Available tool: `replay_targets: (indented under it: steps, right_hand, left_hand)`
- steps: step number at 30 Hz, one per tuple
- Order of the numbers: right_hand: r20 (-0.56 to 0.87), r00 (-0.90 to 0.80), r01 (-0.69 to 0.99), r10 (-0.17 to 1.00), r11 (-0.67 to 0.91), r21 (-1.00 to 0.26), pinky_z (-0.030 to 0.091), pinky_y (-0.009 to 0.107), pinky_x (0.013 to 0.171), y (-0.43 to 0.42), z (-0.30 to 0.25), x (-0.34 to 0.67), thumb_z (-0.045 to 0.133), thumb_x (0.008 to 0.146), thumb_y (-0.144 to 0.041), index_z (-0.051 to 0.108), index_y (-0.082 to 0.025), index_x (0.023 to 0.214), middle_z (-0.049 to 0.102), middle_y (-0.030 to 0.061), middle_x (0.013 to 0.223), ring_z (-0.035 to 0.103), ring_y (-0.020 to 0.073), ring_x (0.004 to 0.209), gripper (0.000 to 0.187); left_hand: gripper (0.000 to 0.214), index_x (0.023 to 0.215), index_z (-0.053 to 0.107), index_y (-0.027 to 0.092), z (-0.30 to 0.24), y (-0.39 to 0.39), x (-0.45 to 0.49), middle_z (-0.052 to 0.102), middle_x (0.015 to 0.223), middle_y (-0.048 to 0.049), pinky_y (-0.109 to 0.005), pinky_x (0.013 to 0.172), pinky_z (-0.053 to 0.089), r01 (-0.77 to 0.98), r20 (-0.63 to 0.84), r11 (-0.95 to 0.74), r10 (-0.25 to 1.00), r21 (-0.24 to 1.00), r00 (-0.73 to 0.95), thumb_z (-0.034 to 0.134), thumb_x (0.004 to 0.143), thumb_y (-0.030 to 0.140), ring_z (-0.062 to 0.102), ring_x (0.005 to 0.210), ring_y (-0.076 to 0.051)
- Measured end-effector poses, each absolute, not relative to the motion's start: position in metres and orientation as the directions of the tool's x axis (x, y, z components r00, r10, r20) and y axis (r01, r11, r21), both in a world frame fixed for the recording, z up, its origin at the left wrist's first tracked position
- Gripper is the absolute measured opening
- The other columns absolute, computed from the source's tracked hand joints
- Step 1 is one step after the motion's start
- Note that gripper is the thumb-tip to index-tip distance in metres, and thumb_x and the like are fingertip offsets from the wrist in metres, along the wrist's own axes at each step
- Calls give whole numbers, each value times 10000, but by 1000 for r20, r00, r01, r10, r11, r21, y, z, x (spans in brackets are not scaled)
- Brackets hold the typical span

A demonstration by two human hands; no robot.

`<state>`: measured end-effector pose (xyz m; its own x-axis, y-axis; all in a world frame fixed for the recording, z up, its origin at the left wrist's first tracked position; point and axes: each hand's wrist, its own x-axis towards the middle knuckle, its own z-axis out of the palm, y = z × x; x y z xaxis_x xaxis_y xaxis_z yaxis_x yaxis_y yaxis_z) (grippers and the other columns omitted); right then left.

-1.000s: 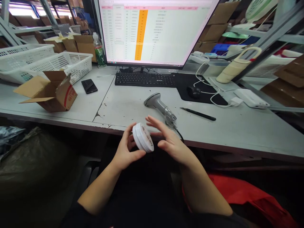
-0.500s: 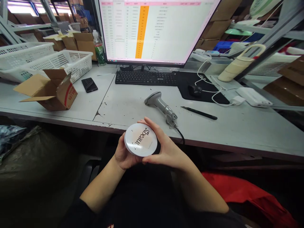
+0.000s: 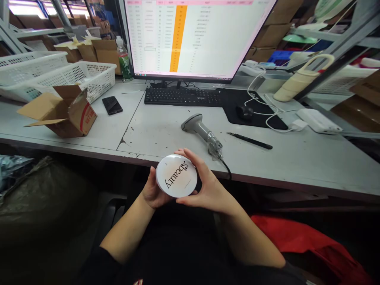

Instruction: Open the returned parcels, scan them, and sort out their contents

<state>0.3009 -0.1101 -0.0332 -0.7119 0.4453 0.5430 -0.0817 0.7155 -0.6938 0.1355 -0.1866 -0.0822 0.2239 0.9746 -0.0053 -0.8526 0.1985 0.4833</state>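
A round white compact (image 3: 176, 176) printed with the word "Beauty" faces up at me, just in front of the desk edge. My left hand (image 3: 151, 193) cups it from below and behind, fingers curled round its rim. My right hand (image 3: 204, 186) grips its right side, thumb under and fingers over the top edge. A grey handheld barcode scanner (image 3: 202, 131) lies on the desk right behind the compact, its cable running off the edge.
On the grey desk (image 3: 297, 158) are an open cardboard box (image 3: 63, 113), a black phone (image 3: 112, 105), white baskets (image 3: 74, 77), a keyboard (image 3: 183, 97), a mouse (image 3: 244, 112) on a black mat, a black pen (image 3: 249, 141) and a large monitor (image 3: 192, 35). A red bag (image 3: 305, 241) is at my right.
One second ago the compact stood on edge in my left hand with the right hand open beside it. Now it lies face up and both hands grip it.
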Motion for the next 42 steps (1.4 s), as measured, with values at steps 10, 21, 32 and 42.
replay_targets:
  steps: [10, 21, 32, 42]
  right_hand:
    - [539, -714, -58, 447, 729, -682, 217, 629, 1269, -110, -38, 302, 893, 755, -445, 198, -423, 1631, 456, 72, 1580, 443, 341, 1456, 1119]
    - [514, -669, -221, 537, 517, -827, 446, 489, 1164, -102, -53, 297, 895, 719, -519, 407, -353, 1508, 522, 87, 1502, 519, 304, 1377, 943]
    - [657, -696, 146, 289, 953, -265, 141, 721, 1252, -124, -41, 293, 677, 959, -377, 344, -310, 1623, 436, 77, 1614, 163, 382, 1576, 745]
    - [884, -394, -82, 251, 949, -306, 264, 616, 1284, -134, -51, 300, 584, 1008, -297, 526, -399, 1505, 787, -23, 1095, 618, 267, 1307, 510]
  left_hand:
    - [800, 1239, 676, 214, -77, -184, 141, 691, 1296, -112, -526, 1201, 381, -869, -77, 167, 986, 465, 148, 798, 670, 763, 454, 1439, -390]
    - [997, 1342, 615, 237, -87, -191, 157, 670, 1332, -108, -508, 1212, 382, -842, -87, 43, 996, 538, -4, 865, 539, 771, 356, 1502, -388]
    - [711, 1218, 700, 269, -88, -193, 150, 651, 1398, -56, -412, 1176, 438, -797, 27, -123, 991, 591, -133, 910, 625, 600, 510, 1414, -323]
    - [877, 1204, 703, 255, -86, -191, 146, 700, 1275, -83, -507, 1090, 512, -892, -81, 52, 997, 450, 18, 900, 490, 724, 515, 1385, -397]
